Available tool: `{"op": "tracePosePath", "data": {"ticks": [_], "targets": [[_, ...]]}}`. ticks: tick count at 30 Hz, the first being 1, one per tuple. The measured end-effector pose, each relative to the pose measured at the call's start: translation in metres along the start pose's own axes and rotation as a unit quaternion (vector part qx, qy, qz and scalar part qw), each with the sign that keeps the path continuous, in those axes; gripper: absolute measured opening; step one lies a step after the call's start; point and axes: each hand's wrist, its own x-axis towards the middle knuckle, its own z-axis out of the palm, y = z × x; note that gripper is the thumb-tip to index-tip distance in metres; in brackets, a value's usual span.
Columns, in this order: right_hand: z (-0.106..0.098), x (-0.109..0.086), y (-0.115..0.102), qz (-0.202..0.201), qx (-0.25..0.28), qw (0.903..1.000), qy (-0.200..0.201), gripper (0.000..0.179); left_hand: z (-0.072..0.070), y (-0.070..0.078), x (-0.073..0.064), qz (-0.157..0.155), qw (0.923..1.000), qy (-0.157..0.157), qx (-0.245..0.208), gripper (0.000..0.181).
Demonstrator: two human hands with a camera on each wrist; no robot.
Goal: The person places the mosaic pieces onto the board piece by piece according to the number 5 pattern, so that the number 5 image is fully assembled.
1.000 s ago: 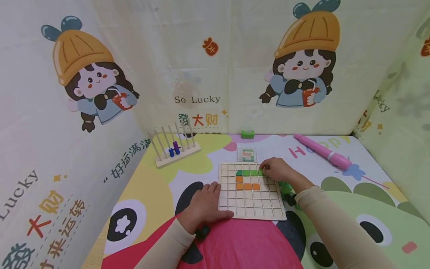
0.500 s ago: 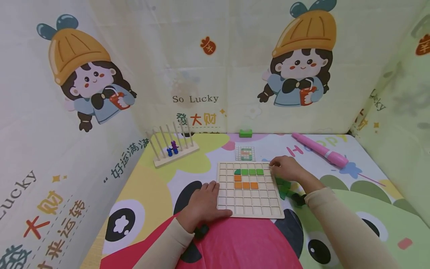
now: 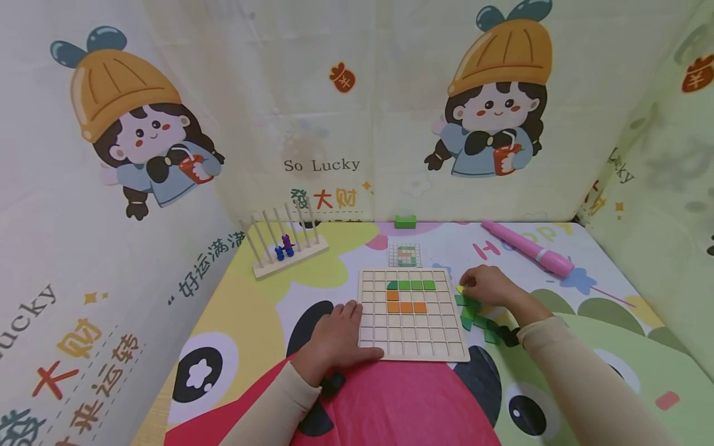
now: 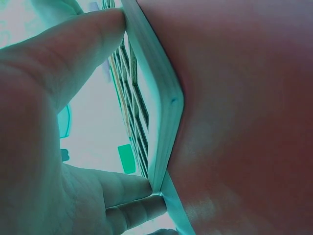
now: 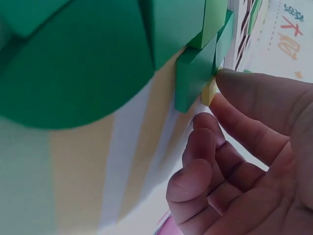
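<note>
A wooden grid board (image 3: 413,341) lies on the table, with a rounded dark green tile, green square tiles (image 3: 415,285) and orange square tiles (image 3: 406,307) set in its upper cells. My left hand (image 3: 334,341) rests at the board's lower left corner, fingers along the left edge and thumb on the near edge. Right of the board, my right hand (image 3: 491,286) has thumb and forefinger on a small yellow tile (image 5: 209,93), pinching it beside a pile of green tiles (image 5: 195,73). Its other fingers curl loosely in the right wrist view.
Beyond the board lies a small pattern card (image 3: 404,254). A wooden peg rack (image 3: 292,256) with blue and purple figures stands at back left. At the back are a green block (image 3: 405,222) and a pink pen-shaped object (image 3: 527,248). Printed cloth walls enclose the table.
My right hand has moved right, away from the board's top row of green tiles, down to the loose tiles, where a yellow tile now shows at its fingertips. The left hand stays put.
</note>
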Motion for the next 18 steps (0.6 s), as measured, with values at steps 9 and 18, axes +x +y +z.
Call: {"op": "tracePosePath", "data": {"ticks": [9, 18], "targets": [[0.0027, -0.0022, 0.0000, -0.007, -0.027, 0.9996, 0.005, 0.018, 0.0003, -0.0002, -0.0006, 0.002, 1.0000, 0.004, -0.002, 0.109], [0.0030, -0.0035, -0.0025, -0.011, -0.029, 0.9995, 0.000, 0.018, 0.0004, 0.0003, -0.0009, 0.006, 0.9999, 0.007, 0.008, 0.110]]}}
